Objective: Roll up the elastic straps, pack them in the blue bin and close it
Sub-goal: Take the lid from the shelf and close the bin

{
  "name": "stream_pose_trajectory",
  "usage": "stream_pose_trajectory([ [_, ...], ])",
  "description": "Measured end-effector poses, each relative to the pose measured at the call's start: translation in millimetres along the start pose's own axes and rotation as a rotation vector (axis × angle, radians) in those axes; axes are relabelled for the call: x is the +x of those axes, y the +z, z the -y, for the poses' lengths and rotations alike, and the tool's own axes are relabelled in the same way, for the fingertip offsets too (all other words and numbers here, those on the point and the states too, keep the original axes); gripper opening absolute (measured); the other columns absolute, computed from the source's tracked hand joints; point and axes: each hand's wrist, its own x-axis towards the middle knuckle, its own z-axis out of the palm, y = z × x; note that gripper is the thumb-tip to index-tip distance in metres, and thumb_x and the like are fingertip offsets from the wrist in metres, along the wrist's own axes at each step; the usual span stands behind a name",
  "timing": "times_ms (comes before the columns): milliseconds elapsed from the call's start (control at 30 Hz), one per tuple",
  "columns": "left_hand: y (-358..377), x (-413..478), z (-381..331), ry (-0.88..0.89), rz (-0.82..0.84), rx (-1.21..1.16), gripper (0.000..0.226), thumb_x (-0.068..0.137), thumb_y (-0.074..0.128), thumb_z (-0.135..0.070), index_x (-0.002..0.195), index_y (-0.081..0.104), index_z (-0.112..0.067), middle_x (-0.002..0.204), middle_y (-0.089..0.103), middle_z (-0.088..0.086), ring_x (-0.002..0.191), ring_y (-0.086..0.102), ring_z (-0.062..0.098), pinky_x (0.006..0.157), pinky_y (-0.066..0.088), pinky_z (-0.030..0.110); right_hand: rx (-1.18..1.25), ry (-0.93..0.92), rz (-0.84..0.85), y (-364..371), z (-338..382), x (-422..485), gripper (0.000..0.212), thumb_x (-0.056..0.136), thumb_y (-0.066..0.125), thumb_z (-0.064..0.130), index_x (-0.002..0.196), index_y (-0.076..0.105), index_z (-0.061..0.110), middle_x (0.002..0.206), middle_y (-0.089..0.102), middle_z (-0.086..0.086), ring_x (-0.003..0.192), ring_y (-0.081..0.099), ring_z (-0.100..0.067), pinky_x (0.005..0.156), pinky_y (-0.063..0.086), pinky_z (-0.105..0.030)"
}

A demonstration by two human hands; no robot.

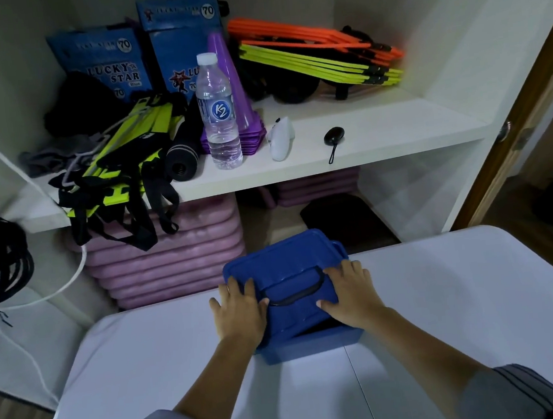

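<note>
From the head camera, the blue bin (310, 346) stands at the white table's (444, 311) far edge, its lid (283, 262) resting askew on top, while the left hand (241, 316) and right hand (353, 296) press on the lid, fingers spread flat.

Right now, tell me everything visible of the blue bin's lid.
The lid is blue plastic, rectangular, with a dark handle lying flat in a recess. It lies on the blue bin on the white table, not fully seated: a dark gap shows at its near edge. Left hand and right hand press flat on it.
</note>
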Motion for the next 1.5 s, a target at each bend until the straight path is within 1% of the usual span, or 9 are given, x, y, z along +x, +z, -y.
stream_pose_trajectory([
  [133, 7.7, -1.0, -5.2, 0.072, 0.035, -0.072, 0.060, 0.093, 0.033, -0.055, 0.142, 0.028, -0.021, 0.145, 0.031, 0.009, 0.133, 0.028, 0.030, 0.106, 0.029, 0.042, 0.079, -0.029, 0.073, 2.7, -7.7, 3.7, 0.076, 0.086, 0.051, 0.056, 0.147, 0.022, 0.021, 0.146, 0.025, -0.007, 0.137, 0.020, -0.027, 0.113, 0.019, -0.036],
  [267, 12.8, 5.1, -3.3, 0.107, 0.105, -0.167, 0.063, 0.094, 0.038, -0.048, 0.146, 0.022, -0.018, 0.153, 0.018, 0.013, 0.142, 0.013, 0.033, 0.113, 0.023, 0.044, -0.008, -0.012, 0.003, 2.7, -9.2, 1.9, 0.061, 0.089, 0.046, 0.054, 0.140, 0.036, 0.021, 0.133, 0.042, -0.004, 0.124, 0.034, -0.025, 0.102, 0.032, -0.034],
  [367, 12.9, 7.5, -0.7, 0.165, 0.130, -0.219, 0.063, 0.093, 0.042, -0.047, 0.146, 0.022, -0.020, 0.155, 0.016, 0.010, 0.143, 0.010, 0.031, 0.116, 0.021, 0.043, -0.047, 0.027, -0.043, 2.6, -11.8, -3.5, 0.059, 0.089, 0.043, 0.055, 0.138, 0.037, 0.023, 0.132, 0.039, -0.005, 0.119, 0.036, -0.024, 0.099, 0.035, -0.033],
  [533, 13.5, 7.5, -0.2, 0.203, 0.157, -0.174, 0.063, 0.091, 0.044, -0.049, 0.145, 0.024, -0.024, 0.154, 0.018, 0.006, 0.142, 0.013, 0.028, 0.114, 0.025, 0.042, -0.039, -0.005, 0.107, 5.6, -20.1, -5.0, 0.064, 0.094, 0.036, 0.054, 0.149, 0.017, 0.027, 0.159, 0.003, -0.002, 0.146, 0.002, -0.027, 0.117, 0.007, -0.042],
  [667, 12.5, 3.9, -2.7, 0.188, 0.155, -0.132, 0.062, 0.091, 0.042, -0.049, 0.145, 0.023, -0.024, 0.153, 0.020, 0.007, 0.141, 0.017, 0.027, 0.111, 0.029, 0.043, 0.043, 0.007, 0.226, 6.9, -22.8, -3.7, 0.065, 0.097, 0.034, 0.050, 0.151, 0.009, 0.024, 0.160, -0.002, -0.001, 0.147, -0.007, -0.023, 0.118, -0.001, -0.041],
  [833, 4.4, 7.6, -10.5, 0.215, 0.084, -0.134, 0.065, 0.087, 0.048, -0.051, 0.142, 0.028, -0.024, 0.150, 0.025, 0.005, 0.137, 0.025, 0.027, 0.109, 0.029, 0.042, 0.289, 0.076, 0.114, 1.7, -28.6, 0.6, 0.058, 0.097, 0.043, 0.039, 0.149, 0.021, 0.023, 0.159, 0.006, -0.003, 0.146, 0.006, -0.021, 0.119, 0.007, -0.033],
  [1067, 9.1, 31.2, -47.6, 0.446, 0.202, -0.160, 0.077, 0.089, 0.037, -0.062, 0.149, 0.002, -0.030, 0.158, -0.014, 0.000, 0.145, -0.015, 0.025, 0.117, -0.001, 0.050, 0.374, 0.210, 0.189, 5.9, -44.1, 11.8, 0.062, 0.099, 0.040, 0.036, 0.151, 0.006, 0.026, 0.159, 0.002, -0.009, 0.145, 0.009, -0.029, 0.117, 0.014, -0.040],
  [1300, 37.4, 40.0, -63.0, 0.381, 0.212, -0.135, 0.079, 0.086, 0.022, -0.071, 0.148, -0.009, -0.032, 0.155, -0.024, -0.002, 0.141, -0.025, 0.022, 0.114, -0.015, 0.050, 0.506, 0.128, 0.143, 13.6, -53.6, 23.0, 0.059, 0.099, 0.039, 0.028, 0.150, 0.008, 0.025, 0.156, 0.015, -0.004, 0.141, 0.022, -0.029, 0.116, 0.022, -0.042],
  [1500, 45.5, 36.8, -65.6, 0.351, 0.137, -0.141, 0.095, 0.068, -0.001, -0.083, 0.148, -0.009, -0.033, 0.155, -0.023, -0.003, 0.142, -0.024, 0.021, 0.110, -0.018, 0.048, 0.797, 0.393, 0.207, 17.9, -60.4, 32.3, 0.067, 0.099, 0.041, 0.033, 0.150, 0.000, 0.018, 0.149, 0.031, -0.014, 0.133, 0.038, -0.031, 0.106, 0.036, -0.038],
])
